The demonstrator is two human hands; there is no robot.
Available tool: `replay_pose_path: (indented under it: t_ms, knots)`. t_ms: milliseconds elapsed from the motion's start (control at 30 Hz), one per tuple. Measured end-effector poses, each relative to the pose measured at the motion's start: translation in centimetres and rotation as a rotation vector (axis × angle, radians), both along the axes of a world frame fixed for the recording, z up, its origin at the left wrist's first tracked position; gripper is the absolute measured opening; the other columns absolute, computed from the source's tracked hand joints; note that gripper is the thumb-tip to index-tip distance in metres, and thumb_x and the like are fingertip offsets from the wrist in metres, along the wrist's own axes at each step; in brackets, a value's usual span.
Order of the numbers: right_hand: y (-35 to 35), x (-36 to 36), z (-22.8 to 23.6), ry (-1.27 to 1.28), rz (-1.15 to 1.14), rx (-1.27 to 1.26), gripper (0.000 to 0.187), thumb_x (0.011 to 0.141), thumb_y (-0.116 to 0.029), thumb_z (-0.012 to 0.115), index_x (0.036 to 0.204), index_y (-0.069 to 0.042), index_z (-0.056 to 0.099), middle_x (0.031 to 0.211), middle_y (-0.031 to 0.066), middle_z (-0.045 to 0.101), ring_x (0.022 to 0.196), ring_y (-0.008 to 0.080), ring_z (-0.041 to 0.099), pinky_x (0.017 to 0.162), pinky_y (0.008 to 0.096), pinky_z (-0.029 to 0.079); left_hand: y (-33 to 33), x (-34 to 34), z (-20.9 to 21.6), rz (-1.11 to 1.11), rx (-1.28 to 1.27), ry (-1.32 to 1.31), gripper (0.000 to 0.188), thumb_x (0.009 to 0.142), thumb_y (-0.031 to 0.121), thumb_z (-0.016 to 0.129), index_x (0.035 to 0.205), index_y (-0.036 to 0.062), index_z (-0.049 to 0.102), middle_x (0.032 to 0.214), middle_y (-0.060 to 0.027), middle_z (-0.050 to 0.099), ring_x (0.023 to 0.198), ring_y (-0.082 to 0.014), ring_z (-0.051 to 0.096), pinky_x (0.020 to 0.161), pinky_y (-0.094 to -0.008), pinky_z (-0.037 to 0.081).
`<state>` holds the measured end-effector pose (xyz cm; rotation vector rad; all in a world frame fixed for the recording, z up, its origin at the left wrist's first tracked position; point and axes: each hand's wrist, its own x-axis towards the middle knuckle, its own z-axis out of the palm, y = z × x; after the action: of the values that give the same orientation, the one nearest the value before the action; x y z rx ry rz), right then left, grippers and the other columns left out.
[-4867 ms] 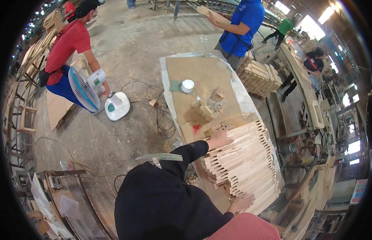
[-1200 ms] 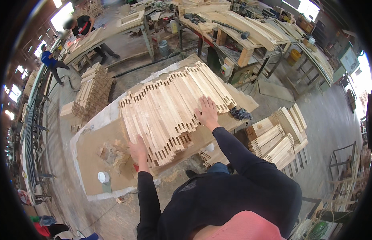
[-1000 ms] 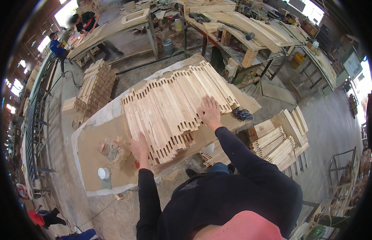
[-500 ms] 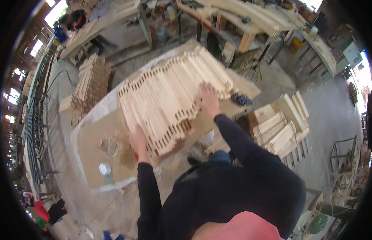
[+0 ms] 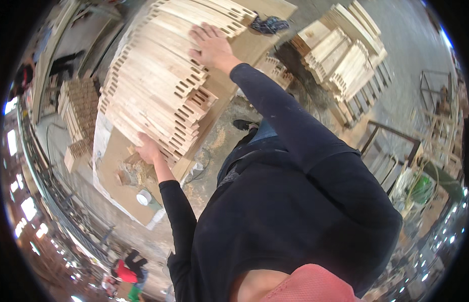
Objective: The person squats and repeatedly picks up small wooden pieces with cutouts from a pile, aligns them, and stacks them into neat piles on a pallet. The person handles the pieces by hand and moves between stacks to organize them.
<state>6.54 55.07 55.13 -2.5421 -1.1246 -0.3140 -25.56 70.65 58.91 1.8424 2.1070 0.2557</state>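
A wide row of pale wooden slats [image 5: 149, 70], slotted at their ends, lies side by side on a board-topped table [image 5: 121, 189]. My right hand [image 5: 213, 48] rests flat on the slats' near right part, its fingers spread and gripping nothing. At the row's left end, my left hand [image 5: 149, 148] is against the outermost slat; its fingers look extended, partly hidden by the wood. A few shorter slotted pieces [image 5: 202, 98] stick out under the near edge of the row.
A dark patterned cloth [image 5: 269, 24] lies at the table's right end. Left of the slats are a crumpled brownish heap [image 5: 136, 168] and a white round container [image 5: 144, 197]. Stacked wood stands on a pallet [image 5: 345, 60] at right and in a pile [image 5: 76, 108] at left.
My view has tilted down and turned, so the slats appear higher and farther left. Both hands stay at the slats, the right one flat on top.
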Motion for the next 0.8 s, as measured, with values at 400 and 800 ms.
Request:
replay_pose_path:
  t_ms: [400, 800]
  knots:
    - [-0.8, -0.3, 1.8, 0.051, -0.002, 0.163, 0.068, 0.092, -0.048, 0.051, 0.145, -0.007, 0.048, 0.154, 0.0092, 0.042, 0.146, 0.0303, 0.031, 0.122, 0.0441, 0.02, 1.4, -0.9, -1.2, -0.004, 0.018, -0.017, 0.098, 0.089, 0.074, 0.046, 0.145, -0.007, 0.042, 0.137, -0.0309, 0.054, 0.123, -0.045, 0.055, 0.104, -0.0479, 0.043]
    - [-0.4, -0.4, 3.3, 0.157, 0.063, 0.1, 0.069, 0.094, -0.05, 0.05, 0.148, -0.008, 0.043, 0.157, 0.0098, 0.037, 0.148, 0.0298, 0.027, 0.123, 0.0441, 0.019, 0.5, -0.7, 0.4, -0.018, 0.125, -0.016, 0.096, 0.089, 0.074, 0.043, 0.144, -0.0036, 0.043, 0.134, -0.0302, 0.057, 0.124, -0.0447, 0.055, 0.104, -0.0495, 0.042]
